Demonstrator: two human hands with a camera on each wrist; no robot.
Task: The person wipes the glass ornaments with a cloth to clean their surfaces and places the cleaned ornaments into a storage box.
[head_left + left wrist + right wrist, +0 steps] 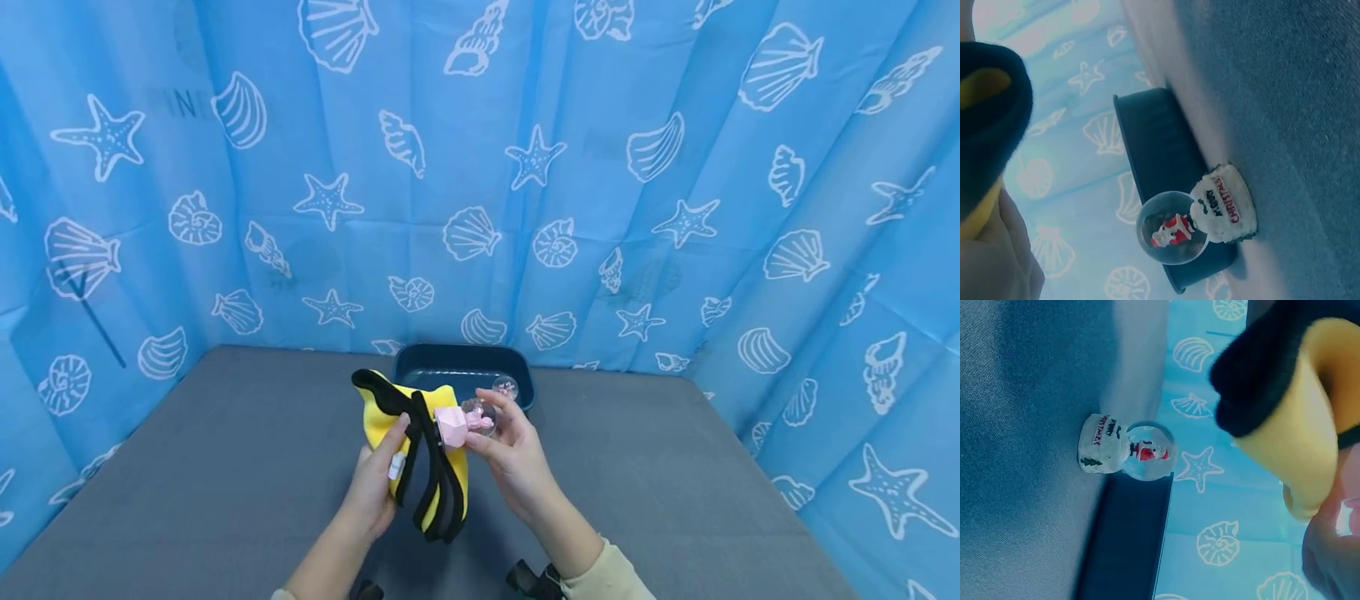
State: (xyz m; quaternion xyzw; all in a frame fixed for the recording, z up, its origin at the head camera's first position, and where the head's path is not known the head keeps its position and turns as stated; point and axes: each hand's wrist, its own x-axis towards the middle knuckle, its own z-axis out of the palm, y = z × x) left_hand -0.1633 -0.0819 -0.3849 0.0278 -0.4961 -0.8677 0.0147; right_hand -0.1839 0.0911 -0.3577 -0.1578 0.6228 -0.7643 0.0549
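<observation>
Grips yellow cloth (422,421) near, in left hand (375,479). Pinches pink snow globe (459,423) with right hand (519,454), at right edge of the cloth. Has blue tray (450,362) far behind, Santa snow globe (1207,215) near it.

We are in a curtained-off nook: a blue curtain (585,204) printed with shells and starfish encloses a grey surface (240,483). We cannot tell what room lies beyond.

Yellow cloth (1285,444), Santa snow globe (1124,450)
</observation>
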